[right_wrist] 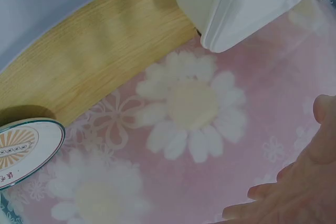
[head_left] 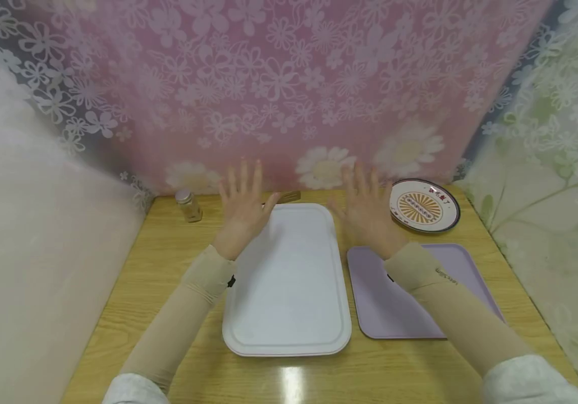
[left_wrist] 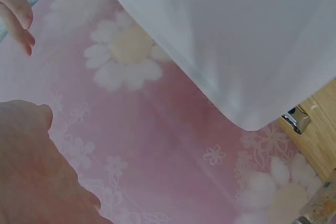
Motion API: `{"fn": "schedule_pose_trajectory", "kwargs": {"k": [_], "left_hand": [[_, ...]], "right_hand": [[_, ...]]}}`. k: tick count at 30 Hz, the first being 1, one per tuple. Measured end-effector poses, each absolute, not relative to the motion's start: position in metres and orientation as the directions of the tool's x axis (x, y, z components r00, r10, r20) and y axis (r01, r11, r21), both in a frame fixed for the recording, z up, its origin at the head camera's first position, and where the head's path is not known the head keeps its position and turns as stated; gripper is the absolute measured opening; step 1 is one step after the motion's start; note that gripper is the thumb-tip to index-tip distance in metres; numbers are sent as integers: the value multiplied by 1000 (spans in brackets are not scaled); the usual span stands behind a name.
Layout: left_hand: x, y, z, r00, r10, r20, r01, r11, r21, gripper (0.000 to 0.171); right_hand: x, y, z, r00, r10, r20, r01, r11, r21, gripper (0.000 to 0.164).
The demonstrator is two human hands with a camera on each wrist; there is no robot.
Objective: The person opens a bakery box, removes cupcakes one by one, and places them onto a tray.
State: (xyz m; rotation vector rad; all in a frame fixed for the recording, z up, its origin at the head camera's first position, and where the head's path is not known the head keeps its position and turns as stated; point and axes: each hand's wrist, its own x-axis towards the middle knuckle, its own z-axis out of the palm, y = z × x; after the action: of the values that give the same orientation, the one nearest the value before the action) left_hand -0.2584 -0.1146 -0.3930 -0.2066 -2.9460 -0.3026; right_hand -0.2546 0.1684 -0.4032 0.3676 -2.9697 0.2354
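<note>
Hovering right grip (head_left: 370, 216), sleeve (head_left: 418, 270) lettered "Let's Slim"

Floral cloth (head_left: 279, 78) backs wooden table (head_left: 147, 303)

Pale daisies (head_left: 325, 167) decorate the pink cloth's lower part. At the table's far left stands a small capped jar (head_left: 189, 206); at far right sits a round plate (head_left: 422, 206) with a sunburst print, just beyond a purple tray (head_left: 377, 300).

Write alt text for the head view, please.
A person's left hand and right hand, fingers spread, hover above a table. On it are a white box in the middle, a jar at back left, a purple tray and a plate at right.
</note>
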Motion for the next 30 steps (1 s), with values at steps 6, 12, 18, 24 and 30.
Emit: {"fn": "schedule_pose_trajectory", "kwargs": {"k": [6,12,18,24,30], "left_hand": [[-243,-125,-402,-970,133,205,181,954,238,86],[-227,-134,-413,-978,150,147,187,939,290,86],[-221,-148,-426,-983,163,85,183,928,324,83],[-217,-162,-437,-986,160,35,161,911,380,85],[-209,-176,-447,-987,156,36,152,841,519,88]], "right_hand": [[-245,165,-410,-951,-256,170,-276,956,-102,92],[-235,161,-418,-956,-246,160,-261,962,-82,92],[-226,158,-428,-960,-251,124,-264,960,-98,91],[-219,156,-443,-966,-242,87,-251,961,-118,93],[-214,153,-457,-969,-237,76,-246,957,-152,91]]}}
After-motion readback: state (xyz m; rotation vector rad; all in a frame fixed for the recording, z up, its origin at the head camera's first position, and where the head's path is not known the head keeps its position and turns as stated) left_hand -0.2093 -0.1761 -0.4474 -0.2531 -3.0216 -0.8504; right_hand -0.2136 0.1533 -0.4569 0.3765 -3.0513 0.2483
